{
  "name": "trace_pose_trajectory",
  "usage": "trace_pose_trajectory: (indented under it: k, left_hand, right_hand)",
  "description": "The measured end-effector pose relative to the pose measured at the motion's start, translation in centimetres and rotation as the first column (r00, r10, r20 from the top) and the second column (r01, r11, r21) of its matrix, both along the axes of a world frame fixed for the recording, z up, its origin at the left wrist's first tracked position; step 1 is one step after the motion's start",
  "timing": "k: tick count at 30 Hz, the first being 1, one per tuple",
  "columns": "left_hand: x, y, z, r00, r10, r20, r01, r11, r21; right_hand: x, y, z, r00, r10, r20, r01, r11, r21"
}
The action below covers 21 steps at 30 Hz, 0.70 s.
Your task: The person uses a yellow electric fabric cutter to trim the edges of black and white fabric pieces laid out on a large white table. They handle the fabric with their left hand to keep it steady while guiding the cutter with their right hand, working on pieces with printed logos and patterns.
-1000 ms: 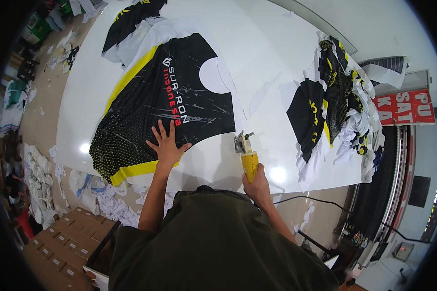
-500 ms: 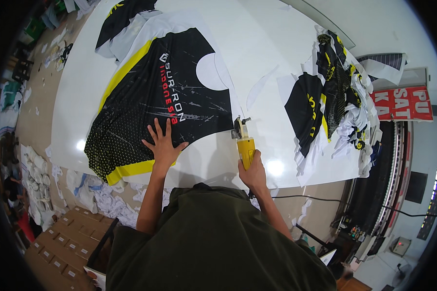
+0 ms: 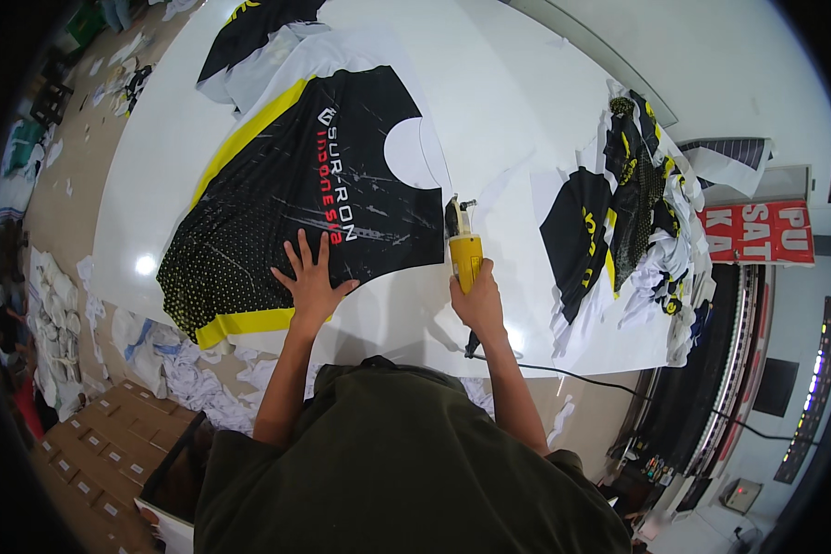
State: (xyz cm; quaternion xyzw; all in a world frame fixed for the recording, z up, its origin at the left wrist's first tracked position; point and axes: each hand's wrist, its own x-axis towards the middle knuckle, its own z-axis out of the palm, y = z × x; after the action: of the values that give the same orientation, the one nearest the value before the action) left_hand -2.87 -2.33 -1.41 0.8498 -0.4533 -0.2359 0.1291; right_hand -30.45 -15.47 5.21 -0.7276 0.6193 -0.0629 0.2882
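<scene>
A black jersey panel (image 3: 268,198) with a yellow border and dotted fade lies flat on the white table (image 3: 517,83). My left hand (image 3: 314,284) presses on its lower part, fingers spread. In my right hand (image 3: 479,297) is a yellow electric fabric cutter (image 3: 466,257), my fingers wrapped round its body. The cutter's head stands at the panel's straight right edge, below the curved neckline. A black cord (image 3: 600,383) trails from the cutter to the right. The blade's contact with the cloth is too small to make out.
More black and white cloth (image 3: 258,42) lies at the far left of the table. A heap of black, yellow and white cut pieces (image 3: 619,203) covers its right side. White scraps (image 3: 171,365) litter the floor, near cardboard boxes (image 3: 92,462) at lower left.
The cutter and my right hand have moved away from me along the panel's right edge. My left hand stays spread on the panel. The whole view has shifted slightly.
</scene>
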Motion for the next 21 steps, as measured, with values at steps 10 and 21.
trace_pose_trajectory:
  k: [10,21]
  left_hand:
    - [-0.1,-0.2,0.1,1.000,0.001,-0.008,0.000,0.999,0.047]
    - [1.7,3.8,1.7,0.999,-0.032,-0.030,0.035,0.994,0.104]
  right_hand:
    - [3.1,-7.3,-0.6,0.998,0.057,-0.029,-0.059,0.995,-0.085]
    - [0.9,-8.3,-0.6,0.990,0.135,-0.039,-0.137,0.988,-0.076]
